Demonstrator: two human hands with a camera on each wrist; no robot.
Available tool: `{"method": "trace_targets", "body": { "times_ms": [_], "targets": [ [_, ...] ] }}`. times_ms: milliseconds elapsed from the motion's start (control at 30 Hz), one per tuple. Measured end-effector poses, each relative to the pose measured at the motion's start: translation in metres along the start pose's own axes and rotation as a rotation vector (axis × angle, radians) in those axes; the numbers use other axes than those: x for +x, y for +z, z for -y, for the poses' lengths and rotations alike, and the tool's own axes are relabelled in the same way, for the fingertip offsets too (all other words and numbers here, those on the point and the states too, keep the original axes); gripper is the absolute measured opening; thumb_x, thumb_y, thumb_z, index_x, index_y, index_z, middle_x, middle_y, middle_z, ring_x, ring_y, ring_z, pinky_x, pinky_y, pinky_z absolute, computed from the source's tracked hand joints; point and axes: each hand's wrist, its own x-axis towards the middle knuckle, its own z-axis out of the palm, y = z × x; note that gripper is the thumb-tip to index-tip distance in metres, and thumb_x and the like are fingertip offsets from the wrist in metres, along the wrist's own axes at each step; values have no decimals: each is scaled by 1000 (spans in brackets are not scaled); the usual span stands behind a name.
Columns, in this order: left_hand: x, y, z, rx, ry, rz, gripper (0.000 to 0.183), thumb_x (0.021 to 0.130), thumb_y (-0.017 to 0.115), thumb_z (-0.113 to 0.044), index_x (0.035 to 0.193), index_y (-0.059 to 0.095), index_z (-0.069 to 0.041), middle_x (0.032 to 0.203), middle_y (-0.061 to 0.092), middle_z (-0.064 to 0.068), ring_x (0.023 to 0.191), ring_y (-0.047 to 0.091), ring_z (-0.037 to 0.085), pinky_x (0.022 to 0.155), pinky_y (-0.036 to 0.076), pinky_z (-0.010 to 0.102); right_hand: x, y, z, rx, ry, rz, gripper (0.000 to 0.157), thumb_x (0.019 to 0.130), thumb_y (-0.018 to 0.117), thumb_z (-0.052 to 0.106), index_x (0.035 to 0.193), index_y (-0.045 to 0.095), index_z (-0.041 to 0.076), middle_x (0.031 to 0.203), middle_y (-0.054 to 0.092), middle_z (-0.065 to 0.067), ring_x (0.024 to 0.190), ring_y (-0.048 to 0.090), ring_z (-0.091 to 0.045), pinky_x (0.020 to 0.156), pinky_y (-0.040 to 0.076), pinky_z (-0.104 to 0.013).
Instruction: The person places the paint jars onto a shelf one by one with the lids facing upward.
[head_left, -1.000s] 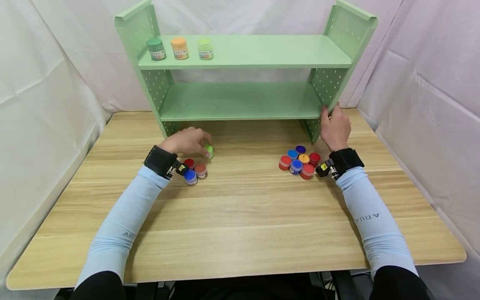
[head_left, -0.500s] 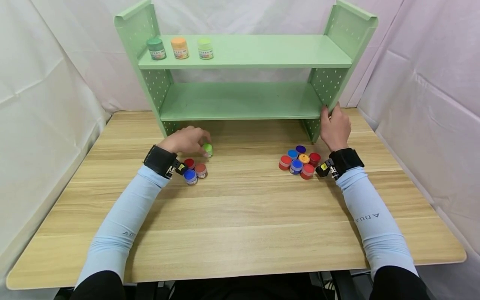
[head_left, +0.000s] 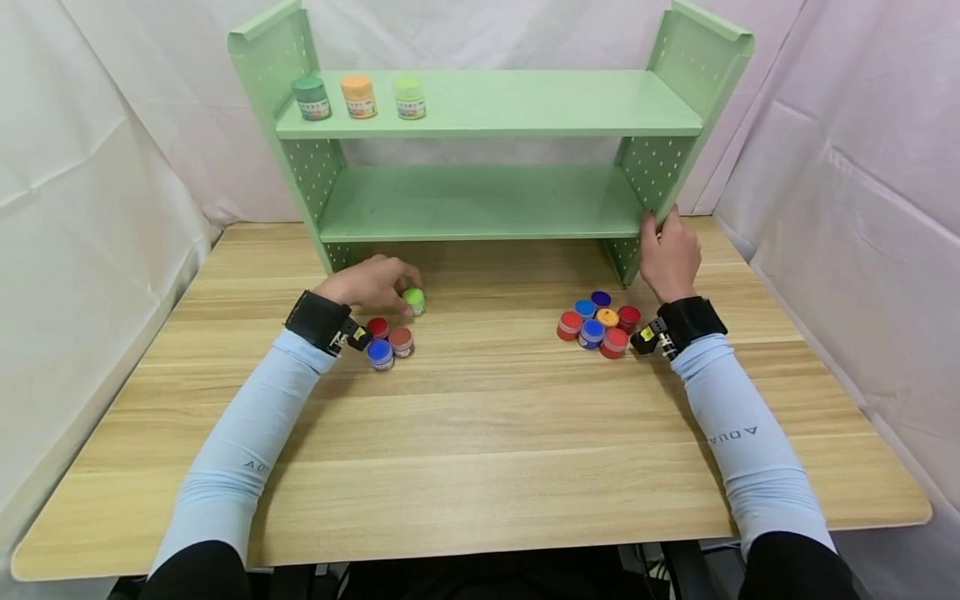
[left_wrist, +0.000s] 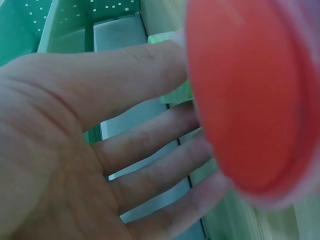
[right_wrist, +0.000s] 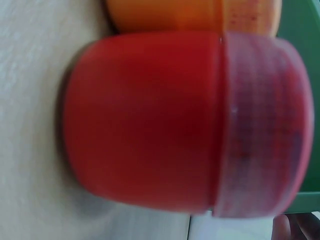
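My left hand pinches a small jar with a light-green lid between thumb and fingers, low at the front of the shelf's left side. In the left wrist view, the thumb covers part of the green jar. Beside that hand stand a dark red jar, a brownish-red jar and a blue jar. My right hand grips the right side panel of the green shelf near its lower board, thumb in front and the other fingers partly hidden.
On the top board stand a dark green jar, an orange jar and a light-green jar. Several jars cluster by the right wrist, among them a yellow-orange one and a red one. White cloth surrounds the wooden table.
The green-lidded jar in my left hand has gone from tilted to upright and moved slightly left. My right hand keeps its place on the shelf.
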Motion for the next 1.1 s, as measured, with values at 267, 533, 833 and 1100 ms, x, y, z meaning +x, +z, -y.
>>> {"method": "trace_targets", "body": {
  "times_ms": [267, 533, 833, 1100],
  "targets": [
    [3, 2, -1, 15, 1, -15, 43, 76, 79, -22, 115, 63, -16, 91, 64, 1, 82, 57, 19, 73, 45, 33, -1, 0, -2, -3, 3, -4, 49, 101, 30, 43, 112, 54, 2, 82, 59, -15, 70, 56, -31, 58, 36, -41],
    [4, 5, -3, 5, 11, -34, 39, 77, 78, -19, 111, 60, -14, 94, 64, 3, 86, 56, 20, 76, 45, 33, -2, 0, -4, -4, -6, -16, 47, 101, 31, 43, 110, 54, 3, 80, 58, -15, 69, 54, -33, 58, 34, -41],
    [4, 5, -3, 4, 30, -40, 37, 78, 77, -16, 110, 60, -15, 96, 64, 3, 89, 57, 19, 77, 45, 33, -2, 0, -3, -2, -8, -14, 47, 101, 31, 42, 110, 54, 2, 80, 57, -15, 69, 54, -33, 58, 34, -40],
    [3, 3, -1, 39, 58, -68, 35, 79, 76, -18, 111, 61, -16, 98, 65, 1, 92, 58, 18, 78, 44, 34, -1, 0, 0, 9, -20, -16, 47, 101, 32, 42, 111, 54, 2, 81, 58, -15, 69, 54, -32, 58, 34, -40]
  ]
}}
